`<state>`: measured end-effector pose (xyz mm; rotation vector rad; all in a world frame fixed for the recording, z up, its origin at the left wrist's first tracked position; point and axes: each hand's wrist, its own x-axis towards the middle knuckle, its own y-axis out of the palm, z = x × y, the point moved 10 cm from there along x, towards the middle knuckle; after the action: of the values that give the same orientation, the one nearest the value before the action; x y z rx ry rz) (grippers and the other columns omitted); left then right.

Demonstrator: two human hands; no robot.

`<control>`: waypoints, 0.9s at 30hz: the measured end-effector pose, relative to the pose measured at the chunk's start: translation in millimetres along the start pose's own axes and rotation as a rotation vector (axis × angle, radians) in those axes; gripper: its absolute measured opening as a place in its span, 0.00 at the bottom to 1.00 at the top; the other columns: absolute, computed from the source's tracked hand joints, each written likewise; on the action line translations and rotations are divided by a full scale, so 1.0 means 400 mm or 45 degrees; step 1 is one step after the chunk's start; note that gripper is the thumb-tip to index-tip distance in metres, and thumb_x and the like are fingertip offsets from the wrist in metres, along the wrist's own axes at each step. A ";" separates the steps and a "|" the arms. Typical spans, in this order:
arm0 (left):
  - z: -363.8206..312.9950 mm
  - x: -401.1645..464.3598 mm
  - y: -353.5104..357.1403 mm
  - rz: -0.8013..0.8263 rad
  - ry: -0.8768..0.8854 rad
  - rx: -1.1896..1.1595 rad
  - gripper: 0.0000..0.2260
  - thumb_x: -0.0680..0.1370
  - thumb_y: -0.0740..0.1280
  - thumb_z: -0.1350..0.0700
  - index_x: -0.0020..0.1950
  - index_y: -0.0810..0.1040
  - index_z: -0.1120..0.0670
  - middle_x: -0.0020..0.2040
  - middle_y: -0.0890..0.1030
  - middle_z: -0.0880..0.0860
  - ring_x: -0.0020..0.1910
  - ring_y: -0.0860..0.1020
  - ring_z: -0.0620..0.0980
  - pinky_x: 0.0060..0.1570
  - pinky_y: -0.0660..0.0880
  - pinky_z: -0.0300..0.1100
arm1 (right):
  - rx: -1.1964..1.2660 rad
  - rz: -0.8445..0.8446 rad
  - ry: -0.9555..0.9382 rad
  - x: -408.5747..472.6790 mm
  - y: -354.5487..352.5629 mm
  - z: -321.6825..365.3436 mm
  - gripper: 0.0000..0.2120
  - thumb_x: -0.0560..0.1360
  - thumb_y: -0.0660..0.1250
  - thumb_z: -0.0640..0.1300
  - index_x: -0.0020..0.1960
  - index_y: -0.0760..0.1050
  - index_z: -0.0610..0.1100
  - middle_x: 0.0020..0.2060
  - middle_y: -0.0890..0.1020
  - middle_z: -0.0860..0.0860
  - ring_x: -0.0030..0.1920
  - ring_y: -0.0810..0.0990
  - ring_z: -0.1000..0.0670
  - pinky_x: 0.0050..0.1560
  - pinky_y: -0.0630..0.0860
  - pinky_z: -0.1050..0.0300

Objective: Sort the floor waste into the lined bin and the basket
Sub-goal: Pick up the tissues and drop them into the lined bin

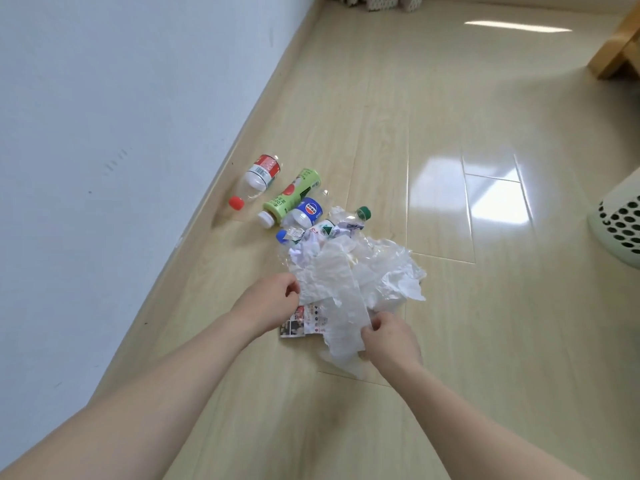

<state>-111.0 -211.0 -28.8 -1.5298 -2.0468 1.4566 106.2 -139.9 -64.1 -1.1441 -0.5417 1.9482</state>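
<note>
Pinching: left hand and right hand, fingers curled onto the crumpled plastic
Plastic: on the floor, over a printed leaflet
Bottles: 4, lying beyond the plastic, by the wall
Basket: far right edge, well apart

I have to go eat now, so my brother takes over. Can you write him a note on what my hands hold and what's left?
Left hand and right hand both pinch the crumpled white paper, partly lifted off the floor.
A printed leaflet lies under it.
Four bottles lie by the wall: red-capped, green, blue-labelled, green-capped.
A perforated basket stands at right; no lined bin in view.
Nothing visibly sorted yet; everything remains.
</note>
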 end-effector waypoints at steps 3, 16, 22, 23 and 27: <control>-0.026 0.020 -0.047 -0.177 0.044 0.070 0.09 0.77 0.59 0.58 0.52 0.77 0.53 0.44 0.79 0.50 0.46 0.76 0.53 0.43 0.73 0.44 | 0.113 0.015 -0.040 -0.017 -0.065 -0.019 0.08 0.75 0.59 0.43 0.37 0.69 0.45 0.32 0.76 0.52 0.31 0.77 0.52 0.30 0.67 0.62; -0.403 -0.050 0.213 -0.098 1.095 0.534 0.09 0.69 0.58 0.54 0.41 0.77 0.54 0.35 0.74 0.50 0.32 0.74 0.53 0.31 0.68 0.40 | -0.252 -0.239 0.132 -0.023 -0.386 -0.207 0.08 0.77 0.56 0.40 0.44 0.73 0.43 0.43 0.80 0.47 0.42 0.77 0.45 0.30 0.65 0.60; -0.539 -0.076 0.311 -0.159 1.180 0.457 0.08 0.68 0.59 0.57 0.42 0.77 0.55 0.34 0.73 0.50 0.32 0.72 0.52 0.30 0.70 0.42 | -0.258 -0.217 0.325 -0.030 -0.426 -0.337 0.07 0.74 0.57 0.36 0.40 0.72 0.41 0.41 0.80 0.45 0.35 0.73 0.46 0.27 0.62 0.61; -0.544 -0.064 0.327 -0.137 1.135 0.446 0.08 0.68 0.61 0.57 0.43 0.77 0.56 0.35 0.74 0.51 0.33 0.74 0.53 0.31 0.72 0.44 | -0.259 -0.207 0.361 -0.032 -0.431 -0.363 0.07 0.73 0.57 0.35 0.40 0.72 0.42 0.39 0.80 0.45 0.34 0.73 0.46 0.26 0.62 0.61; -0.584 -0.029 0.440 0.077 1.030 0.709 0.14 0.76 0.59 0.51 0.58 0.74 0.55 0.49 0.76 0.53 0.49 0.75 0.56 0.49 0.70 0.46 | -0.218 -0.217 0.481 -0.056 -0.463 -0.484 0.08 0.74 0.57 0.36 0.46 0.75 0.40 0.41 0.79 0.46 0.38 0.75 0.46 0.28 0.64 0.61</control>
<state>154.2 -89.0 -47.4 -1.5630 -1.0356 1.0278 357.4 -54.0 -21.6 -1.4808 -0.5862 1.5145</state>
